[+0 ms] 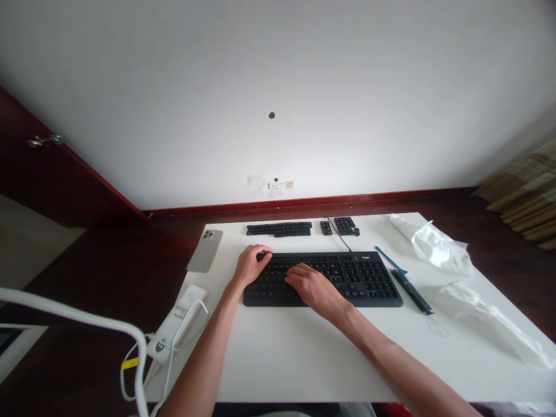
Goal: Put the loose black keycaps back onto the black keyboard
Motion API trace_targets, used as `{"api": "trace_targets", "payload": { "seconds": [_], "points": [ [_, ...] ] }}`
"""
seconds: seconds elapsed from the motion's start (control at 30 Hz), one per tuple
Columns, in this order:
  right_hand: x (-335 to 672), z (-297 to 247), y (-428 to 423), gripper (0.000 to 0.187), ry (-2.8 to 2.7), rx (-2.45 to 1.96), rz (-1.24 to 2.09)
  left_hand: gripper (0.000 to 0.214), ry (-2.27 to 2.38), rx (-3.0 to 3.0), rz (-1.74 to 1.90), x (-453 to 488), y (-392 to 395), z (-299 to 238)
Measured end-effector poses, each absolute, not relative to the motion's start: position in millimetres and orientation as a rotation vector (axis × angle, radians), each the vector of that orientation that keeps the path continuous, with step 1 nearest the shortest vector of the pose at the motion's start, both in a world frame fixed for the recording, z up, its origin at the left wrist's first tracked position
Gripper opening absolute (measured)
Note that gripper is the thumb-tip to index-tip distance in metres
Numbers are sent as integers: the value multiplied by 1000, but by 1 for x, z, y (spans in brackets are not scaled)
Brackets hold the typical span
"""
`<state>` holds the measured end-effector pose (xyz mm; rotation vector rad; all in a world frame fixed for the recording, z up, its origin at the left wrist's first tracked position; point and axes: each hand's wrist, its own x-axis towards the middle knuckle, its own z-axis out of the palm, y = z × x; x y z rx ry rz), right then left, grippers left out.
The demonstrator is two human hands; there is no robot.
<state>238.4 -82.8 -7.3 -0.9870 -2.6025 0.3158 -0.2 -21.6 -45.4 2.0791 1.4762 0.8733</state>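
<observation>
A black keyboard (321,302) lies flat on the white table. Its upper left corner is in the grasp of my left hand (252,265), with fingers curled at the far edge. Over the middle of the keys, my right hand (309,284) has its fingers bent and pressed together, touching the keyboard; whatever is between the fingertips is hidden. Loose black keycaps are set out in groups beyond the keyboard: a wide block (279,229), a small block (326,228) and a number-pad block (344,225). The keyboard's cable (341,234) runs between the groups.
Right of the keyboard lie a thin blue tool (391,260), a dark stick-like tool (412,292) and crumpled white wrapping (438,246). On the left are a phone (205,251) and a white power strip (177,321) with a cord. A white curved tube (87,313) crosses the lower left.
</observation>
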Motion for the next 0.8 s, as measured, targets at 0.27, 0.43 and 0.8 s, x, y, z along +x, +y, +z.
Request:
{"api": "trace_targets", "payload": {
  "seconds": [0.27,0.43,0.8],
  "points": [
    [216,-12,-100,20,-2633,-1202,10,16,1490,2069,874,0,-22,-46],
    [220,-27,-94,19,-2535,-1185,120,17,1461,2074,887,0,-22,-45],
    [236,-26,-73,33,-2114,-1073,751,17,1457,2088,888,1,-21,-44]
  ]
}}
